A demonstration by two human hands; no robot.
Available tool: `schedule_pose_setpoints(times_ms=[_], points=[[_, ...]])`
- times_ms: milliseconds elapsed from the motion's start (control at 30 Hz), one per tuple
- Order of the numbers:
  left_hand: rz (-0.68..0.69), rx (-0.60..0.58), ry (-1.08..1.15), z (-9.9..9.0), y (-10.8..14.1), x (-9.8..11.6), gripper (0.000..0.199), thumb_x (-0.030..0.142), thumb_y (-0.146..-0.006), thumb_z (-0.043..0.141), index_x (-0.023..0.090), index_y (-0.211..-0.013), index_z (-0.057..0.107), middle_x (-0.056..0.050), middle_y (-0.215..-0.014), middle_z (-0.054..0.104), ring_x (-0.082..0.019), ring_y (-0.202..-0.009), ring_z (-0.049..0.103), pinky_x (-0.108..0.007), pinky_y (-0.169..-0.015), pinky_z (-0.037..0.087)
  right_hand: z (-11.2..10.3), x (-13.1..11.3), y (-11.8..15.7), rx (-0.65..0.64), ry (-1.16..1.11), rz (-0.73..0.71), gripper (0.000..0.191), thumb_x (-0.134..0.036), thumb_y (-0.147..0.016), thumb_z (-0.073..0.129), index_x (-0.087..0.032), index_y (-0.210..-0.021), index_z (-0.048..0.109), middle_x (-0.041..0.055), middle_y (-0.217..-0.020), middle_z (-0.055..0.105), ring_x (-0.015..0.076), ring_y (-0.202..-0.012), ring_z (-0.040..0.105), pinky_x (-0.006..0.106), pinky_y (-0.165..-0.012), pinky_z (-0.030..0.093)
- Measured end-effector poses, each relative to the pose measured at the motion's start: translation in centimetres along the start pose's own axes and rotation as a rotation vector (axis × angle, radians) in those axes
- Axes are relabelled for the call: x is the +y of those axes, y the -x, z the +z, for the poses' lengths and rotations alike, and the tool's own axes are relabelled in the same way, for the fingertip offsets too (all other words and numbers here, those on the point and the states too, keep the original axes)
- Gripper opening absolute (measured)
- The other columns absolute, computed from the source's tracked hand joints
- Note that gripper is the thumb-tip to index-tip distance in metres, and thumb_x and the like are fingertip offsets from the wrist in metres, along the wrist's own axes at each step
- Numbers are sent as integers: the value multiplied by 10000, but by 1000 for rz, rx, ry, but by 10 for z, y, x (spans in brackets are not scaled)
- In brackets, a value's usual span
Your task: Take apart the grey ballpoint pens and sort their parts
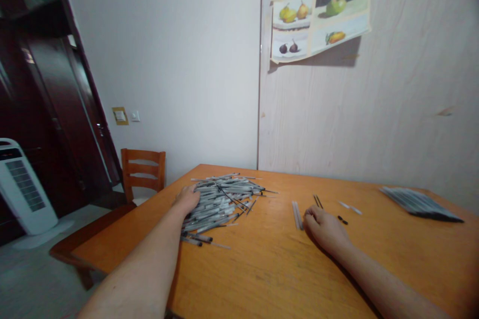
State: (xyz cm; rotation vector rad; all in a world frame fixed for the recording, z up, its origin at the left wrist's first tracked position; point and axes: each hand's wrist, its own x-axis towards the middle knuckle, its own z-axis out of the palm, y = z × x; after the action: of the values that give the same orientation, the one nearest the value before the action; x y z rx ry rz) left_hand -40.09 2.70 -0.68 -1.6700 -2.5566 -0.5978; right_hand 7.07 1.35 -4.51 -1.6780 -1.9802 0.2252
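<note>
My left hand (187,199) rests at the left edge of a big heap of pens and pen parts (220,199); its fingers are partly hidden, and whether it grips any is unclear. Over the table, my right hand (318,222) is closed, with its fingertips beside clear pen barrels (297,215) that lie side by side. What it holds, if anything, is too small to tell. Just beyond it lie two thin dark refills (318,202). To its right are small black caps (342,220) and whitish thin pieces (350,207).
A flat stack of pens (421,203) lies at the right of the wooden table (254,269). Behind the table's left side stands a wooden chair (144,169). A white appliance (26,189) is on the floor at far left. Fruit pictures (322,22) hang on the wall.
</note>
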Motion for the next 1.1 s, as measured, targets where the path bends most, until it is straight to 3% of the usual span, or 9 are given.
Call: schedule_pose_setpoints(times_ms=[200,500,767,1100], points=[[-44,13,6,3,-2,1,484,270,-795,503,212,-1265,604,-155,-1298,589,-295,-1189,577,-378,-978,453,1,2,-1,-2,1,-1,226,-293,-904,422,-215,-819,617,72,-770,685,214,-749,616,278,-643,319],[-10,-17,-27,1,-2,4,459,258,-727,590,243,-1182,647,-141,-1225,635,-321,-1150,590,-394,-942,466,-3,-4,1,-9,-11,10,233,-293,-908,424,-217,-802,618,64,-749,675,209,-745,610,275,-637,313],[-19,-37,-83,-5,0,11,428,307,-705,642,267,-1128,694,-161,-1228,637,-382,-1160,581,-459,-933,468,0,-2,0,-13,-17,23,223,-300,-905,426,-222,-809,612,67,-752,675,218,-763,619,280,-652,326],[-28,-41,-111,-5,2,16,311,289,-753,603,278,-1050,692,-147,-1153,693,-388,-1131,604,-522,-894,481,0,0,0,-11,-12,10,221,-290,-900,426,-217,-820,619,64,-765,680,213,-772,613,277,-659,332]])
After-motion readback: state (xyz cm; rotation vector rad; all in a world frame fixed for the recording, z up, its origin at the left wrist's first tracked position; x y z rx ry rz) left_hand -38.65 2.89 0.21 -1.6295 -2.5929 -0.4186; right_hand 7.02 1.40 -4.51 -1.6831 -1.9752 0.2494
